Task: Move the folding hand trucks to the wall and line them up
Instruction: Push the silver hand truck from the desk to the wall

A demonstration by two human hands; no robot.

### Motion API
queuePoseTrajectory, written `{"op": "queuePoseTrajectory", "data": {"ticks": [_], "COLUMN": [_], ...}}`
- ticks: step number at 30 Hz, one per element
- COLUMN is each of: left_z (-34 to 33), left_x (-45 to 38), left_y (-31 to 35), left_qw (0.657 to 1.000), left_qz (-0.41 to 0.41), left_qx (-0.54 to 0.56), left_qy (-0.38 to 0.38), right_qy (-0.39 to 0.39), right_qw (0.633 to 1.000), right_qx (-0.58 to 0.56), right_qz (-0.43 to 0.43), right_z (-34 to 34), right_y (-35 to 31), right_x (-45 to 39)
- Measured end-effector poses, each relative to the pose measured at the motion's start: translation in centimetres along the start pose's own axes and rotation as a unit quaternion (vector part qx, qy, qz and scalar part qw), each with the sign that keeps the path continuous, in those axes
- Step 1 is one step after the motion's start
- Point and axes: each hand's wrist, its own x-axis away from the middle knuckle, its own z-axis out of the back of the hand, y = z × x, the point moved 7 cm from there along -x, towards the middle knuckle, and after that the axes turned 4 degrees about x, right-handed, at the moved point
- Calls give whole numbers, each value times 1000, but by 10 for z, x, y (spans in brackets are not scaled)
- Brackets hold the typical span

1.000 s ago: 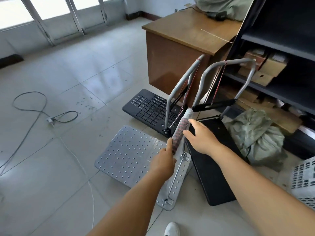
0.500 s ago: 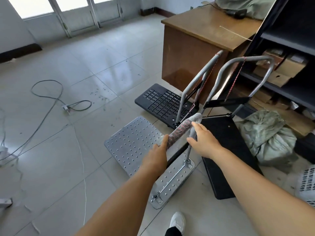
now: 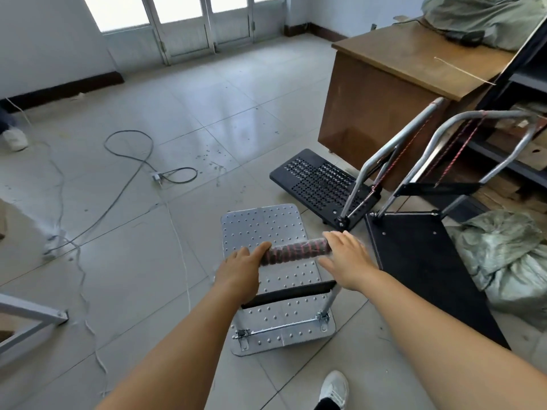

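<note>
A silver studded hand truck (image 3: 260,229) stands on the tiled floor just in front of me. Its upright handle bar (image 3: 296,252) is wrapped in red and black. My left hand (image 3: 241,270) grips the bar's left end and my right hand (image 3: 346,258) grips its right end. Two black hand trucks stand to the right with grey handles raised: one with a perforated deck (image 3: 316,182), one with a plain deck (image 3: 420,261). Red cords run along their handles.
A brown wooden desk (image 3: 384,93) and a dark shelf unit (image 3: 521,84) stand at right, with a grey-green sack (image 3: 509,255) on the floor. Cables (image 3: 130,161) trail over the tiles at left. A grey metal frame (image 3: 29,318) pokes in at far left. Glass doors (image 3: 189,22) lie ahead.
The silver truck has swung round from angled left to pointing straight ahead, away from the black ones. Both hands stay on its handle, and my view has turned left.
</note>
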Motion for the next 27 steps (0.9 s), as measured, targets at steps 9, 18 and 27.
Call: {"op": "queuePoseTrajectory", "data": {"ticks": [9,18,27], "left_z": [34,52,71], "left_x": [-1,-35,-90], "left_y": [-92,-113,-95], "left_qw": [997,995,996], "left_qz": [49,60,77], "left_qx": [41,47,6], "left_qy": [51,61,54], "right_qy": [-23,-41,-42], "right_qw": [999,998,997], "right_qx": [43,39,60], "right_qz": [1,14,39], "right_z": [-31,-22,8], "right_y": [-96,-114,-90], "right_x": [-13,-52,-124]}}
